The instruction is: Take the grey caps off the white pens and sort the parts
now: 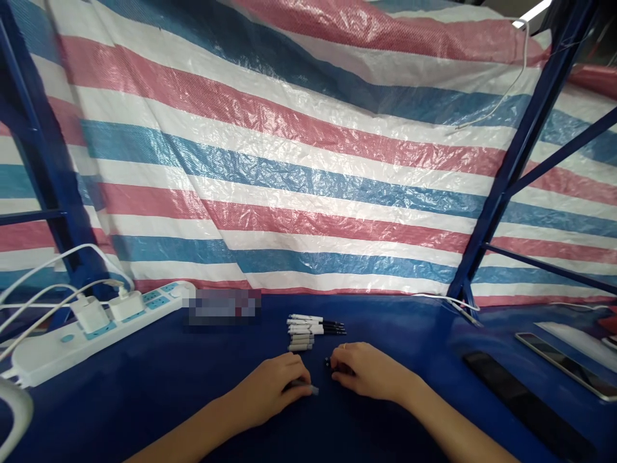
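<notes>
My left hand (pixel 284 386) is closed around a slim greyish piece, perhaps a pen part, whose pale translucent end (pixel 314 390) sticks out past the thumb. To its right, my right hand (pixel 359 370) has its fingers curled together at the blue tabletop. A small dark piece (pixel 327 363) shows at those fingertips; its kind is unclear. Just beyond both hands lie several white pen barrels (pixel 304 328) in a row, with black slender ends (pixel 332 329) pointing right. Nearer to me, beside them, are several short grey-beige cylinders (pixel 301 343) that look like pen caps or grips.
A white power strip (pixel 53 354) with plugged-in chargers and cables runs along the left. At the right lie a long black object (pixel 523 402) and a phone (pixel 569 365). Striped plastic sheeting (pixel 289 161) hangs behind the blue table, between blue metal posts (pixel 499 206).
</notes>
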A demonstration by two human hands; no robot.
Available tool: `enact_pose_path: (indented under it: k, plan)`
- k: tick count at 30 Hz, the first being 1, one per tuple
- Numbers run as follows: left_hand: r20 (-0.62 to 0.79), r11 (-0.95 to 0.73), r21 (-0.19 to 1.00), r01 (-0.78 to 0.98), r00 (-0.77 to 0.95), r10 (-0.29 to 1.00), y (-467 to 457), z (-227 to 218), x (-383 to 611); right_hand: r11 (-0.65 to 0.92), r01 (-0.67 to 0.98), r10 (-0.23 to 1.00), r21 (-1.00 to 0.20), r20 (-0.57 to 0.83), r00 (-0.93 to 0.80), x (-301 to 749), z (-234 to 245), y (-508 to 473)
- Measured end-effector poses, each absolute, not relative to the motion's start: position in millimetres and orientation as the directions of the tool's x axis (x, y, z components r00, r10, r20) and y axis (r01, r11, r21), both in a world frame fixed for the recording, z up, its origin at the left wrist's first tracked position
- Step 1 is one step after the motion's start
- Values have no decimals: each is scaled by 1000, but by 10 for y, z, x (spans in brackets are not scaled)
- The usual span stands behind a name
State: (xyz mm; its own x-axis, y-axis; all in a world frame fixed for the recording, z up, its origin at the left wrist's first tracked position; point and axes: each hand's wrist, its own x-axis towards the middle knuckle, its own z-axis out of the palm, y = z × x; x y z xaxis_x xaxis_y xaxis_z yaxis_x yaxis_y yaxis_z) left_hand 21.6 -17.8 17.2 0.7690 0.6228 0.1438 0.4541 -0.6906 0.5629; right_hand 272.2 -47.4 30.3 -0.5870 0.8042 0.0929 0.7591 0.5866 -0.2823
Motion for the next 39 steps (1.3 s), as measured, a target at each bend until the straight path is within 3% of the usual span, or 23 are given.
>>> enact_pose_path:
  k: [15,30,34,39]
  plan:
    - [246,-664,598,449,686,685,-155,145,196,583,761,805,-285,78,-588,2692,344,-501]
    - [109,-450,786,424,622,775,-88,142,253,580,743,803,-335,81,-590,2694,338,-506]
    - [100,-494,735,465,646,757,-82,161,236,566,729,806,-385,69,-589,2667,347,-506]
    - [161,-641,581,502,701,695,-125,139,220,515,691,809,-508,21,-587,2657,324,-511]
